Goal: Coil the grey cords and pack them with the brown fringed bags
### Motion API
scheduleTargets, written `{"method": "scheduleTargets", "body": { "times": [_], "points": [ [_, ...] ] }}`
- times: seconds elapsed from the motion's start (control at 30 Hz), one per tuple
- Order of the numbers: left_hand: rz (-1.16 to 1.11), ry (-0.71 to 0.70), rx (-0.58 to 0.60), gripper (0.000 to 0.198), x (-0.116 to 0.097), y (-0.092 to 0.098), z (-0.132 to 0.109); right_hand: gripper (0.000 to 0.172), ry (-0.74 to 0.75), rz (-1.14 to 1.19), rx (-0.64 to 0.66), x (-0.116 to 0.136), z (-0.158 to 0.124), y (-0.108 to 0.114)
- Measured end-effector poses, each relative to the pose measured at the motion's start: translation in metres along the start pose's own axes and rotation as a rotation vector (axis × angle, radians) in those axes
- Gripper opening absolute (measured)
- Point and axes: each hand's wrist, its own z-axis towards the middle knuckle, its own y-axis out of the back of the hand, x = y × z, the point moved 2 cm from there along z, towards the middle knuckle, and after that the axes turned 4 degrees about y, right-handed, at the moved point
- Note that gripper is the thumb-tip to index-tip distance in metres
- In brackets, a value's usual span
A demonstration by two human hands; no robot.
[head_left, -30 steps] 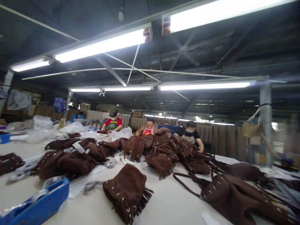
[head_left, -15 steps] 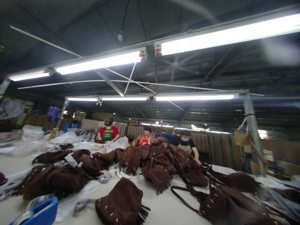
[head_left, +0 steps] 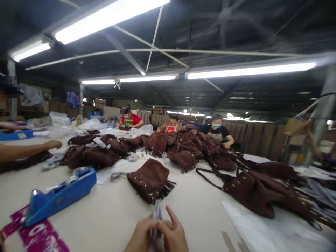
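At the bottom middle, my left hand point(head_left: 139, 233) and my right hand point(head_left: 175, 231) are together over the table. Both are closed on a grey strip-like thing point(head_left: 157, 212), blurred, whose exact kind I cannot make out. The index finger of my right hand points up, away from it. Just beyond my hands lies a dark brown fringed bag point(head_left: 149, 176) with brass-coloured eyelets. To the right is another brown bag point(head_left: 252, 190) with a long strap.
A blue tape dispenser point(head_left: 63, 196) stands at the left, by purple printed packaging point(head_left: 42, 236). Brown bags point(head_left: 183, 145) are heaped across the table. Another person's arm point(head_left: 28, 150) reaches in from the left; several co-workers sit opposite. White sheeting point(head_left: 273, 231) lies at right.
My view has tilted down, and both my hands with the grey strip now show. A person's arm has come into view at the left. The nearest bag appears in the same place on the table.
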Motion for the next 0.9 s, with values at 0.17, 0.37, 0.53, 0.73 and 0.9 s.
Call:
{"method": "scheduleTargets", "body": {
  "times": [0.17,0.37,0.53,0.73,0.9],
  "points": [
    [-0.391,0.080,-0.048,0.045,0.010,0.002,-0.006,0.109,0.093,-0.097,-0.080,-0.004,-0.011,-0.013],
    [-0.459,0.250,0.085,0.026,-0.004,0.017,-0.001,0.092,0.070,-0.205,0.141,0.016,-0.018,-0.016],
    [-0.546,0.335,0.093,0.025,-0.016,0.024,0.005,0.079,-0.041,-0.192,0.319,0.034,-0.018,-0.014],
    [-0.607,0.331,0.101,0.030,-0.014,0.020,0.010,0.051,0.217,-0.519,0.260,0.044,-0.020,-0.017],
    [-0.649,0.285,0.126,0.028,-0.008,0.022,0.008,0.073,0.075,-0.475,0.359,0.022,-0.012,-0.009]
  ]
}}
